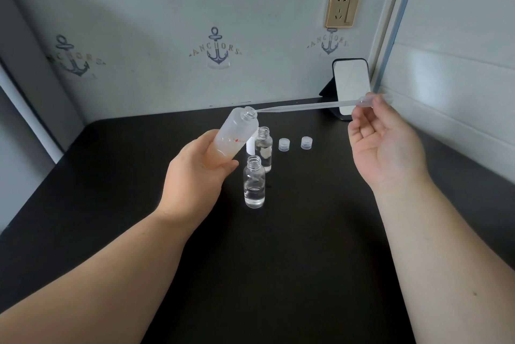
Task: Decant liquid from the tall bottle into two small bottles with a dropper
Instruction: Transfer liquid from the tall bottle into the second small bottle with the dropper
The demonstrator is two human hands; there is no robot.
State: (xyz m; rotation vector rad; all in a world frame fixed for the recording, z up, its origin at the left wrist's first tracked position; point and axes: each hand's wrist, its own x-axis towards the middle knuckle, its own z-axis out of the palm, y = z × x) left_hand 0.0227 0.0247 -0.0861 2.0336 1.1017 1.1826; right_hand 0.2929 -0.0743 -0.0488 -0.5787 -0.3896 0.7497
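Frosted tall bottle (235, 139) tilted in left hand (195, 173); right hand (381, 145) pinches dropper (309, 106).

Both hands (195, 173) raised, fingers curled

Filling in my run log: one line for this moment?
left hand holds tilted tall bottle | right hand pinches dropper | tip at mouth

The light is soft and even, not very bright. A big dark shadow lies on the wall (83, 9) at the top left. The black counter (278, 260) shows a dull shine near its far edge. Straight lines bend near the picture's sides. Everything looks fairly sharp.
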